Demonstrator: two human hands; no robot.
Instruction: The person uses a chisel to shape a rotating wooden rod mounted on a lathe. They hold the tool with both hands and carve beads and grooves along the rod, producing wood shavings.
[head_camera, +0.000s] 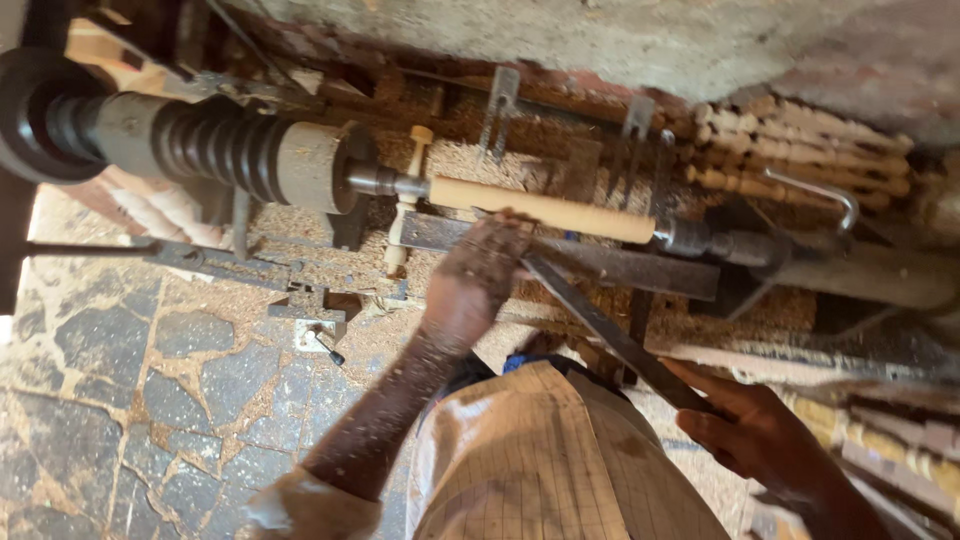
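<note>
Both my hands grip the long chisel (610, 335): left hand (475, 275) presses its tip on the tool rest (600, 262) before the wooden spindle (545, 208), right hand (755, 425) clasps its handle end, turned spindles (800, 150) stacked behind

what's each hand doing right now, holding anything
Left hand: closed over the front of the long chisel, on the tool rest.
Right hand: closed on the chisel's back end.

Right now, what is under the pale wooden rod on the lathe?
Under the pale wooden rod lies a flat metal tool rest, with sawdust around it. The left hand covers part of the rest, hiding where the long chisel ends.
</note>
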